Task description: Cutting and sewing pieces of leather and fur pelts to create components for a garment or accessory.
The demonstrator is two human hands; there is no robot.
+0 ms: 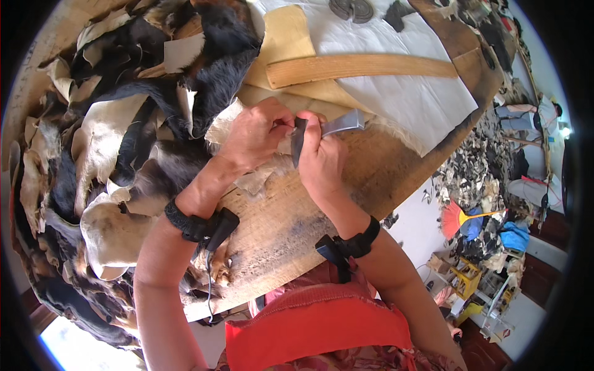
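Red cloth [318,328] — silvery tool [344,123] in right hand [324,157] (left hand [252,135] beside)

1. Your right hand [323,151] covers the middle of the metal tool [344,123] it grips.
2. Just left of that grip, the curled fingers of your left hand [257,136] hide whatever lies between their tips.
3. Beyond the grip, the top edge crops a round dark object [341,8].
4. Well right of it, floor scraps [461,154] are too small to tell apart.
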